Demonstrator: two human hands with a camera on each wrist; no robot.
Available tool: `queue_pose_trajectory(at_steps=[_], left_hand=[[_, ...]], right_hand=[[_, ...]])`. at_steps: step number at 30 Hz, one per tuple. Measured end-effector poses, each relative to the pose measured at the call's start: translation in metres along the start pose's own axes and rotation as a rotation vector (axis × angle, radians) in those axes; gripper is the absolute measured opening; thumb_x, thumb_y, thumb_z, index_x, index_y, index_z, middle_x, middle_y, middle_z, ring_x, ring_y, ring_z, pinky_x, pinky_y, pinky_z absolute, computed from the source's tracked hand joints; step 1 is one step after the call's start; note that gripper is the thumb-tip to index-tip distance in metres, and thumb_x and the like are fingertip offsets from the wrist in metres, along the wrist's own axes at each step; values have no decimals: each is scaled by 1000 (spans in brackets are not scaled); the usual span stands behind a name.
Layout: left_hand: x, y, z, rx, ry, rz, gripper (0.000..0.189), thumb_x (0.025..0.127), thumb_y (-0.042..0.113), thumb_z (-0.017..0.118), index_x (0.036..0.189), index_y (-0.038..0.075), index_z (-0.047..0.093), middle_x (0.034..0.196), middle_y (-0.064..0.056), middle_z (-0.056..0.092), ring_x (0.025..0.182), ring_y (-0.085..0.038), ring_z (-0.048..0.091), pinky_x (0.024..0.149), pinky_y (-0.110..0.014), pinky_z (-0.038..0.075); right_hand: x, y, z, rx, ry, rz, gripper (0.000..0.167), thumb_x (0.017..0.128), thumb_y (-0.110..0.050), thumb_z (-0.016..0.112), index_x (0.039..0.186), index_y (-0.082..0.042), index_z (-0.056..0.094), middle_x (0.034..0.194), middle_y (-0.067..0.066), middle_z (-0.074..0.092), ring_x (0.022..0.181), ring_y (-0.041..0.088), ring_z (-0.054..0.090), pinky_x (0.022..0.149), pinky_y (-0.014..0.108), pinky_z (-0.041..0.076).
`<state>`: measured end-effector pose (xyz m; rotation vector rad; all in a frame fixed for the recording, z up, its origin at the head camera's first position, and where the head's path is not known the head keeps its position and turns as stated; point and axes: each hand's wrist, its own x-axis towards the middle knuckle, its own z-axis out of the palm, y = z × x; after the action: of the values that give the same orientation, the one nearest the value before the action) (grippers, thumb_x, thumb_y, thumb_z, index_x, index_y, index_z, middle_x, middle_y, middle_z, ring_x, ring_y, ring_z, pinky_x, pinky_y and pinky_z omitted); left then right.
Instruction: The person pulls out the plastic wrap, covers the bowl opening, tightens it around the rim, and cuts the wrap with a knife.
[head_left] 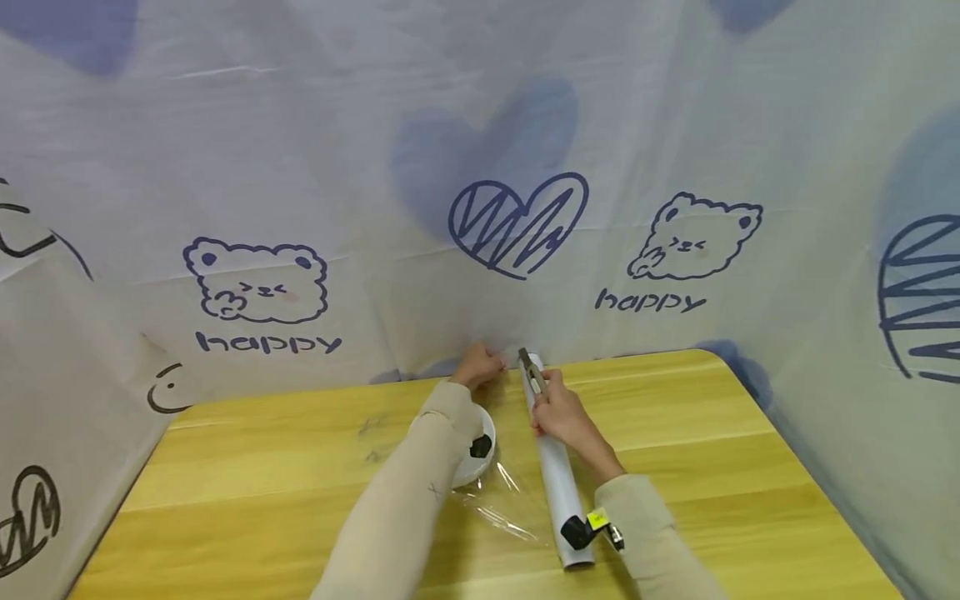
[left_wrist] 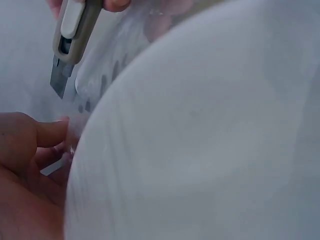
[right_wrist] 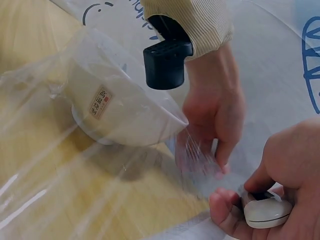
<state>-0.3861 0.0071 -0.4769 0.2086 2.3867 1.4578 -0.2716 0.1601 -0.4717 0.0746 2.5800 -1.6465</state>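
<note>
My left hand (head_left: 480, 367) is at the table's far edge, past a white bowl (right_wrist: 115, 100). Its thumb and fingers pinch the gathered edge of a sheet of clear cling film (right_wrist: 30, 195), which stretches over the bowl. In my right hand (head_left: 561, 410) is a utility knife (left_wrist: 79, 27), its blade out and pointing toward the pinched film in the left wrist view. Under the right hand lies a long white roll of cling film (head_left: 558, 475). The bowl bears a small label and is partly covered by the left forearm in the head view.
The yellow wood-grain table (head_left: 285, 467) meets a pale cloth backdrop (head_left: 300, 167) printed with bears and hearts. A black wrist camera (right_wrist: 167, 65) is strapped to the left sleeve, another wrist camera (head_left: 577, 533) to the right.
</note>
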Motion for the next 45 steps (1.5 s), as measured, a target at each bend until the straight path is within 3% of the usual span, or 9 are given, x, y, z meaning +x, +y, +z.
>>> queue_pose_trajectory(at_steps=[6,9,13,17,21,27,34,39,45], left_hand=[[2,-16,-5,-433,-146,-307,20,103,2,46,103,-10,62,78,-11,68,62,-15,64,62,-26,57],[4,-16,-8,-525,-190,-350,22,104,0,44,110,-12,62,103,-24,74,79,-20,74,80,-28,61],[5,-13,-9,-613,-212,-363,22,105,-2,43,113,-15,60,123,-32,64,107,-31,71,98,-37,53],[5,-11,-9,-641,-201,-362,24,106,-2,45,116,-17,60,109,-33,69,109,-36,67,96,-39,54],[5,-11,-8,-652,-191,-360,24,106,-1,47,113,-17,64,93,-27,74,93,-32,75,85,-36,59],[8,-9,-4,-689,-187,-355,21,106,-3,46,99,-12,64,89,-27,74,74,-26,76,79,-33,61],[10,-5,-1,-670,-185,-342,21,107,-3,45,101,-14,62,92,-29,73,82,-30,76,89,-39,58],[10,-2,1,-657,-166,-345,20,105,-5,46,101,-15,63,86,-26,73,77,-28,76,81,-37,61],[11,-2,1,-658,-136,-365,20,105,-4,48,97,-12,63,98,-30,73,91,-33,75,86,-39,60]], right_hand=[[-1,-3,8,-115,4,-27,43,105,-3,40,147,4,35,66,10,61,52,18,60,48,26,51],[0,-5,8,-166,16,-44,42,105,-3,40,146,4,37,67,9,61,51,18,60,48,27,51],[2,-7,8,-223,11,-54,42,104,-3,42,146,3,37,69,10,62,48,15,59,46,27,50],[3,-9,8,-279,14,-73,46,104,-3,42,149,3,36,79,16,65,48,17,61,46,29,51],[5,-10,9,-385,39,-108,58,97,-1,47,154,-2,35,88,19,67,60,23,63,52,35,53],[7,-9,14,-518,94,-130,65,85,3,57,148,-5,43,85,22,66,75,37,65,62,49,56],[9,-6,19,-629,176,-179,53,86,-1,58,138,-4,54,84,27,66,72,42,67,62,52,56],[9,-8,19,-641,171,-169,52,86,-1,58,138,-2,54,87,29,67,71,41,66,60,50,56],[3,-11,19,-680,154,-159,53,86,-2,60,138,-2,55,88,29,67,68,38,65,57,46,57]])
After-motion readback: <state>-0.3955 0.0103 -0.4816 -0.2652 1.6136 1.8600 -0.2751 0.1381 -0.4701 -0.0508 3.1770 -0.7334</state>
